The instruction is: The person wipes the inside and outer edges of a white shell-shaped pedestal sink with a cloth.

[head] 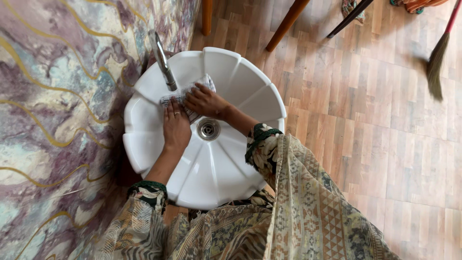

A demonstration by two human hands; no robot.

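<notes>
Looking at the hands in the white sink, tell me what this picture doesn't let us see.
Head view, the only one:
- Most of the checked cloth: covered by the left hand and right hand.
- The tap outlet: it faces down, away from the camera, so running water cannot be told.
- The sink near rim: hidden by patterned sleeves.
- The broom handle: cut off by the top edge.

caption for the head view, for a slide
Both hands, left and right, press a checked cloth into a white fluted basin beneath a metal tap.
</notes>
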